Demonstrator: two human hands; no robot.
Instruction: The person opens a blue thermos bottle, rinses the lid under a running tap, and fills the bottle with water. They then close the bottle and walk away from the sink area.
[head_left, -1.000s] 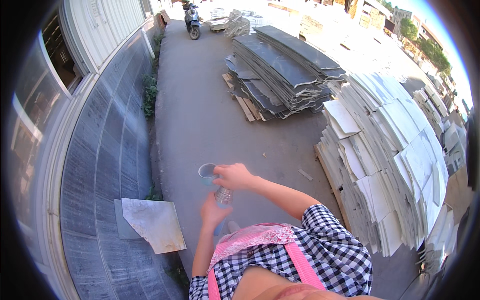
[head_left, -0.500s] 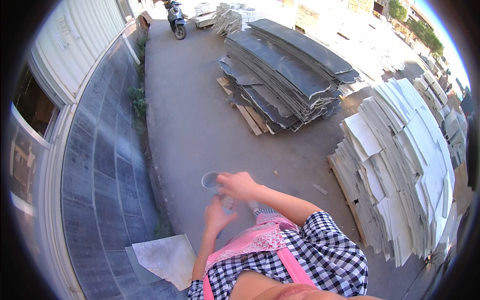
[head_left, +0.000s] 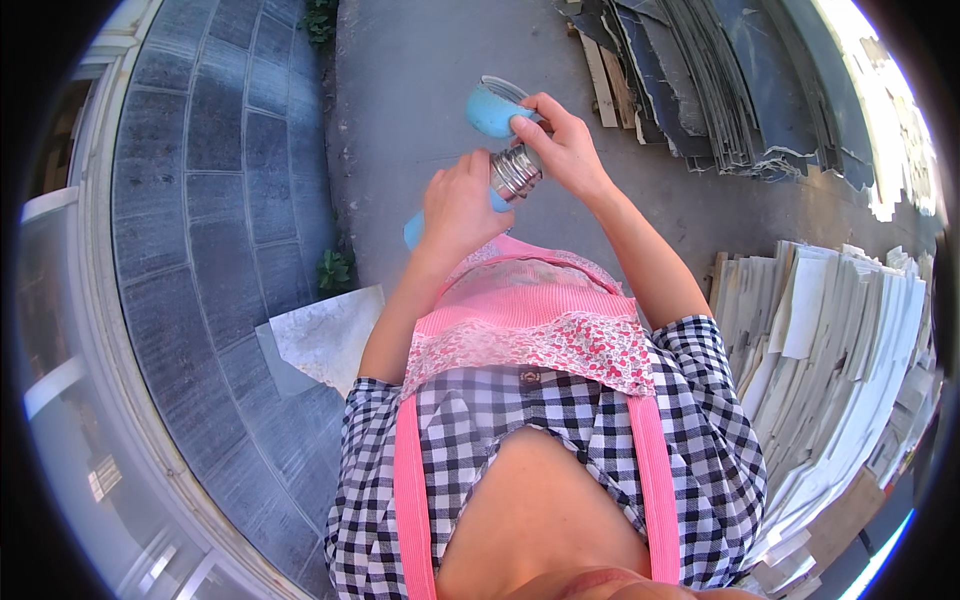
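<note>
My left hand (head_left: 462,205) is wrapped around a light blue thermos flask (head_left: 413,231), tilted with its bottom toward the lower left. The flask's shiny ridged metal neck (head_left: 516,172) sticks out past my fingers toward the right. Between thumb and fingers my right hand (head_left: 562,145) grips a light blue cup-shaped lid (head_left: 492,111). This lid is apart from the flask and held just beyond the neck, its grey rim facing up and away. The palm side of my right hand is close to the neck; whether they touch I cannot tell.
Left of me runs a grey tiled wall (head_left: 215,200) below windows. A broken pale slab (head_left: 325,335) leans by it. Dark stone sheets (head_left: 740,85) are stacked on a wooden pallet (head_left: 605,80) at the far right. Nearer on the right stand stacked white slabs (head_left: 830,340).
The view has tipped down, so my hands and apron sit higher in the picture. The lid has turned to show its blue outside, and more of the flask's metal neck is visible.
</note>
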